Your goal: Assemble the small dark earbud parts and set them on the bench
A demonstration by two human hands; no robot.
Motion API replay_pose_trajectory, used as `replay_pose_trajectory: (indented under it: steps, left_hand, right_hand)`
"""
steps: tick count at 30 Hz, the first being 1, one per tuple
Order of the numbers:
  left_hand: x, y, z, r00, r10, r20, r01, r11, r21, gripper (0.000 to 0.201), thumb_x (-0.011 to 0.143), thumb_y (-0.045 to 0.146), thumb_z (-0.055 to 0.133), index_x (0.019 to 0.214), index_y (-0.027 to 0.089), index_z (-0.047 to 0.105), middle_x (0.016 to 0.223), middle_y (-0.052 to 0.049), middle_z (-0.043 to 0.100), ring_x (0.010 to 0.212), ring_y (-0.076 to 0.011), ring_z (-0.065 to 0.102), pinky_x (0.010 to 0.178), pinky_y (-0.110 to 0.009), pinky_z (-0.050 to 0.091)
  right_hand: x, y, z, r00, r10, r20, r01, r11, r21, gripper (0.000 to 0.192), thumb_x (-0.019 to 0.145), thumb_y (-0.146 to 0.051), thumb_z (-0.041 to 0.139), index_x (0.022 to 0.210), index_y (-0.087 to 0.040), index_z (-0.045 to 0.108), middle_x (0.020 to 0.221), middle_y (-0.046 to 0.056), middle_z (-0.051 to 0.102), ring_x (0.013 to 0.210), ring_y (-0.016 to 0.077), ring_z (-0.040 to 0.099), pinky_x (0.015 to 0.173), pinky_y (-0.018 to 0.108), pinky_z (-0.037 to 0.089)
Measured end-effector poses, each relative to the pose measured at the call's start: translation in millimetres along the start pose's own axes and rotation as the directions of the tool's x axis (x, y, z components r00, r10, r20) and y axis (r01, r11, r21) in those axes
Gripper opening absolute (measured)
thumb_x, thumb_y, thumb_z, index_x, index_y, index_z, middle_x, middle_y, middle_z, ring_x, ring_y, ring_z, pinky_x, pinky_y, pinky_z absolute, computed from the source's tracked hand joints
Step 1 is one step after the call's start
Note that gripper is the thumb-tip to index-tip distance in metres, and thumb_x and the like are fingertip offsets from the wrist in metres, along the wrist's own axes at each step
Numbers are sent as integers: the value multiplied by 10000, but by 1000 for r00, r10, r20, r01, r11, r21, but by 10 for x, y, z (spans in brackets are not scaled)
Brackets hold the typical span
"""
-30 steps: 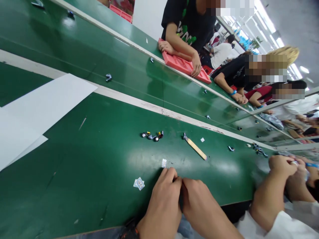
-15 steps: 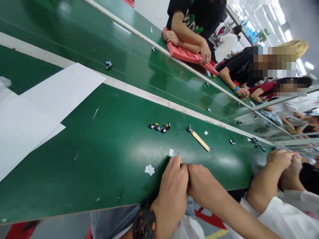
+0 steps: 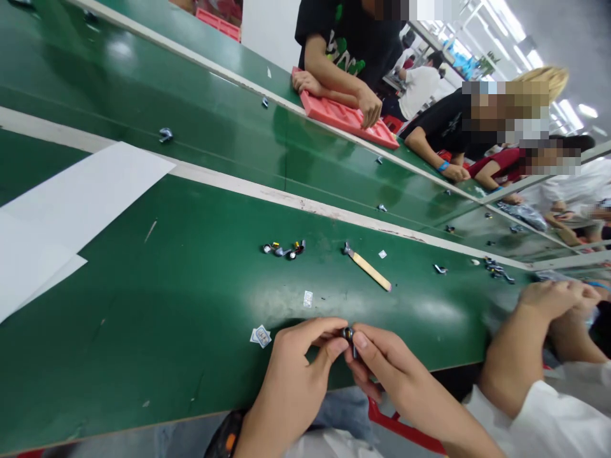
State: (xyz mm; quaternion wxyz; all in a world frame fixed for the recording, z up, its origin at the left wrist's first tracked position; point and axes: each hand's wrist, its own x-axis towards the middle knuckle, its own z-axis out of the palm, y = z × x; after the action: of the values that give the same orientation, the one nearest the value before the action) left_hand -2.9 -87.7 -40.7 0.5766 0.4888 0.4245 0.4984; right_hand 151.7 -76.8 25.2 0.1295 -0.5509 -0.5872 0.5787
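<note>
My left hand (image 3: 294, 375) and my right hand (image 3: 382, 362) meet at the near edge of the green table (image 3: 181, 299). Together they pinch a small dark metal part (image 3: 348, 334) between thumbs and fingertips, just above the table edge. A small cluster of similar metal parts (image 3: 283, 249) lies farther out on the green surface. A wooden-handled tool (image 3: 366, 267) lies to the right of that cluster. Two small paper labels (image 3: 260, 336) (image 3: 308, 298) lie close to my left hand.
White paper sheets (image 3: 71, 210) cover the table's left side. Beyond a white strip runs a green conveyor belt (image 3: 229, 140) carrying scattered parts (image 3: 165, 134). A co-worker's forearm (image 3: 520, 343) rests at my right. Across the belt a person leans on a red tray (image 3: 348, 121).
My hands have lifted slightly off the table edge and opened apart at the fingertips, so the small dark part between them now shows.
</note>
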Motion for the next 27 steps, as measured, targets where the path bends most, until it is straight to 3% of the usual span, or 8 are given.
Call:
replay_pose_trajectory:
  steps: [4,10,18,23,27]
  left_hand:
    - [2,-13,-23,997,71,-21,-71,997,-20,209,881,129,669,987,241,810,970,-22,800,829,-165,735,762,-227,572]
    - [-16,-27,-41,992,126,-9,-126,992,5,266,928,157,635,1118,277,777,1002,-18,784,861,-145,726,776,-207,567]
    - [-35,-58,-28,989,140,-40,-140,990,16,251,927,145,625,1099,232,786,913,-33,775,748,-138,703,691,-207,562]
    - [-25,-35,-37,992,103,72,-109,991,74,247,933,116,583,1036,189,796,836,-45,744,716,-152,668,650,-230,537]
    - [-48,1,-15,980,103,170,-149,947,284,304,928,49,481,1011,132,761,905,-91,681,810,-207,626,687,-306,521]
  right_hand:
    - [-16,-4,15,999,-32,7,32,999,-32,434,1046,-503,346,744,-205,437,596,-61,406,523,99,354,507,233,329]
    - [-22,15,44,999,-22,-38,21,999,-33,435,1038,-518,366,735,-212,425,582,-68,395,497,89,310,461,226,281]
    - [34,69,124,996,-57,-69,61,997,56,440,1032,-524,366,734,-209,434,549,-80,367,468,84,279,434,222,248]
    - [12,127,109,995,-33,-97,29,998,-48,433,1024,-509,386,723,-204,452,551,-75,372,465,87,283,438,230,244]
    - [17,180,103,994,-21,-109,-1,979,-204,392,1029,-419,360,710,-206,438,577,-62,382,500,102,313,473,241,262]
